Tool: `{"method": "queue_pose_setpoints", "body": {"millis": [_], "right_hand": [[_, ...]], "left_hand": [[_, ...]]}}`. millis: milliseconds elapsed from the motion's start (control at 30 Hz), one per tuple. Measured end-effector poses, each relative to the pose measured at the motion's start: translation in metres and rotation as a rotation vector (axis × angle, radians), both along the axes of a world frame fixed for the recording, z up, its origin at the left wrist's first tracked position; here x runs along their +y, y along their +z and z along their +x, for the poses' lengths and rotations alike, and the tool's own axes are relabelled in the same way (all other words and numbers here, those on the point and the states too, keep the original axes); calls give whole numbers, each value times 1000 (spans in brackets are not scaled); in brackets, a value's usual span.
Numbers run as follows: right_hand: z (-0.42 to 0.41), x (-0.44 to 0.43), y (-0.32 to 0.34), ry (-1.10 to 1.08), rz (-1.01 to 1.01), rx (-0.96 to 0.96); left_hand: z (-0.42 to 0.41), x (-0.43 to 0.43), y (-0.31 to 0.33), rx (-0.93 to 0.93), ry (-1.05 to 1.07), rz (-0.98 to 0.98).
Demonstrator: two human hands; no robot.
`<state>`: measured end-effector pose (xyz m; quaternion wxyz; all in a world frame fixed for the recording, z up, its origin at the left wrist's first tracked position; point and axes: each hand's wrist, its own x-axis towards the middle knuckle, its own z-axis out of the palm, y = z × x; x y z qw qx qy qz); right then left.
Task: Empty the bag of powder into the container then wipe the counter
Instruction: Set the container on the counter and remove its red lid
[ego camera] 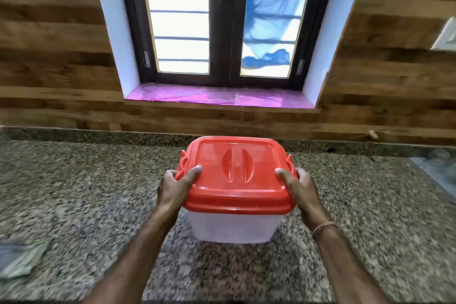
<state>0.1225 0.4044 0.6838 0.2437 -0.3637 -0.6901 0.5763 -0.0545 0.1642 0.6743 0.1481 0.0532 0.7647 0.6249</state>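
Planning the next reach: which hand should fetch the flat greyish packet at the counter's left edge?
Left, probably. The left hand grips the container on the side nearer that blurred greyish packet; the right hand would have to cross over the red lid.

My one view comes from the head camera, looking forward and down over the counter (74, 192) toward the window (222, 20) at 12 o'clock. It sits near: the container (232, 224) fills the centre, the left hand (176, 185) gripping it at 9 o'clock, the right hand (299, 185) at 3. The wide lens splays the wooden wall (49, 32) outward at 10 and 2 o'clock.
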Motion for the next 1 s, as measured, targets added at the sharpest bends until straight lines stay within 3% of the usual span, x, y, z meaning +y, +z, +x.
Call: {"method": "queue_pose_setpoints", "body": {"millis": [200,333,500,567,700,767,867,933,1000], "right_hand": [[-41,61,-17,115,-31,-100],[-61,77,-29,52,14,-209],[-73,78,-31,-9,110,-259],[-73,79,-33,-13,98,-266],[-74,81,-36,-18,96,-298],[-74,78,-35,-31,101,-303],[-73,74,-31,-51,58,-321],[-72,72,-31,-114,-24,-309],[-74,73,-31,-182,-41,-310]], "left_hand": [[-38,55,-22,-40,-11,-74],[-64,63,-25,17,-29,-272],[-86,65,-26,15,-87,-319],[-89,66,-29,-26,-93,-274],[-87,57,-39,-382,-16,28],[-90,55,-46,-463,-27,77],[-91,59,-40,-224,49,33],[-82,67,-28,-73,-87,38],[-70,71,-20,-44,-195,26]]}}
